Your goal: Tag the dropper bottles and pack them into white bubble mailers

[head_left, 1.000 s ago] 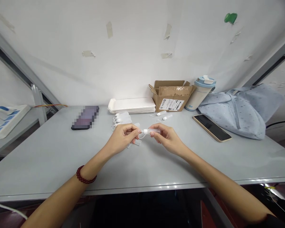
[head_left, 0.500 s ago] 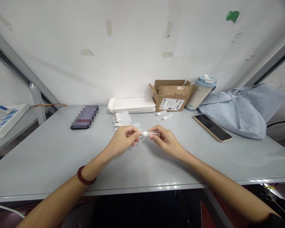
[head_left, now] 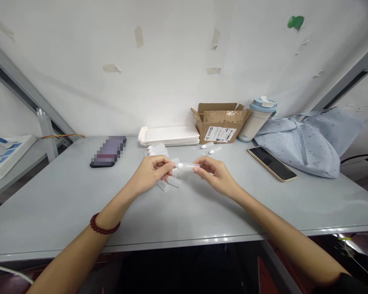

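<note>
A small clear plastic dropper bottle (head_left: 187, 166) with a white cap end lies sideways between my hands, just above the table. My left hand (head_left: 153, 172) pinches its capped end; a red beaded bracelet circles that wrist. My right hand (head_left: 215, 173) grips the other end between thumb and fingers. Several similar bottles (head_left: 156, 150) lie in a cluster behind my left hand, partly hidden by it, and a few loose ones (head_left: 173, 182) rest beneath it. Two more small bottles (head_left: 215, 150) lie further back, in front of the box.
Along the wall stand a stack of white trays (head_left: 173, 135), an open cardboard box (head_left: 222, 124) and a tumbler (head_left: 257, 118). A light-blue cloth bag (head_left: 297, 143) and a phone (head_left: 272, 164) lie at right. A blurred-out phone-like object (head_left: 108, 152) is at left on the grey table (head_left: 202, 216).
My hands and the bottle have shifted slightly up and left. My right fingers have moved back to the bottle's far end, showing more of its body, and more loose bottles show below my left hand.
</note>
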